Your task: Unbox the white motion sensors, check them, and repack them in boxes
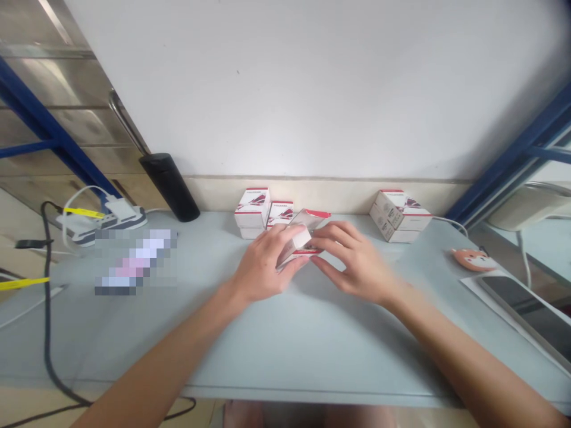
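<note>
While left hand [265, 261] and right hand [359, 267] grip it, a box [300, 239] lies between.

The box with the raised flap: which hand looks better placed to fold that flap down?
Probably the right hand: it is close beside the raised, red-edged flap, while the left hand grips the other side of the box and seems to be steadying it.

White, open-flapped cardboard box [313, 219], red-edged; white cuboid cardboard boxes [252, 208], red-banded, dark-red streaked print; pale blue-grey flat tabletop [289, 351]; black cylinder [172, 187]; blue straight-barred frame [513, 151]; orange-and-white animal-faced item [475, 260].
</note>
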Motion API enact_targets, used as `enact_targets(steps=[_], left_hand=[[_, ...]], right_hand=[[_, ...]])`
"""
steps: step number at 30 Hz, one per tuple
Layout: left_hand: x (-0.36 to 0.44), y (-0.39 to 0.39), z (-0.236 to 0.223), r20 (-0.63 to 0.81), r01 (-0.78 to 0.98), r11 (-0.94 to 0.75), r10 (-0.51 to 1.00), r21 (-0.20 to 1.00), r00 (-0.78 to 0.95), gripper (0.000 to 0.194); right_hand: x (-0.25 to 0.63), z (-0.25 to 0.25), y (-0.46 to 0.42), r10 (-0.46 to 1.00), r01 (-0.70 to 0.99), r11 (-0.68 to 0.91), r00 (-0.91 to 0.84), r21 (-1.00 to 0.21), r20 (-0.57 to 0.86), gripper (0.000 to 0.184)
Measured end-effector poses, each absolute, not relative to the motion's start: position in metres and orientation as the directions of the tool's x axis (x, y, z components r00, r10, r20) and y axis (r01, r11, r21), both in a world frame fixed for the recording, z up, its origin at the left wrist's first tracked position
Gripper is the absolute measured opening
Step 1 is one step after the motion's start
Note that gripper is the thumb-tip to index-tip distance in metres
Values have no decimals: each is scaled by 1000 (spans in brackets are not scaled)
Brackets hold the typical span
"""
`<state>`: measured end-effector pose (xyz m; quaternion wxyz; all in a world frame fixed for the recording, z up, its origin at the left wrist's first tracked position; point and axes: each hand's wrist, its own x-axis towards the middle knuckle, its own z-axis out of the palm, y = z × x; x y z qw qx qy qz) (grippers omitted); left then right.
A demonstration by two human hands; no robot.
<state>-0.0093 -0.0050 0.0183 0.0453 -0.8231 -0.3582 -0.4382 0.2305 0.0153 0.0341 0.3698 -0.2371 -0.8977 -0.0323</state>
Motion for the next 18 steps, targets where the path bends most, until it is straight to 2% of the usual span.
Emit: enact_targets(steps=[6, 9, 12, 15, 18], left_hand=[[-10, -6, 19, 739, 625, -736, 569, 261, 361, 45], [-11, -5, 20, 731, 633, -722, 588, 281, 346, 46], [-12, -4, 19, 731, 622, -723, 594, 302, 335, 47], [-13, -4, 18, 721, 620, -709, 617, 336, 315, 46], [-13, -4, 17, 707, 644, -675, 648, 361, 283, 40]], right_hand=[[234, 34, 20, 391, 423, 892, -541, -161, 745, 12], [237, 38, 21, 427, 394, 879, -398, -268, 812, 8], [245, 42, 27, 536, 455, 786, -163, -419, 829, 12], [262, 36, 44, 679, 628, 590, -47, -507, 732, 17], [278, 17, 67, 883, 850, 315, -100, -421, 458, 15]])
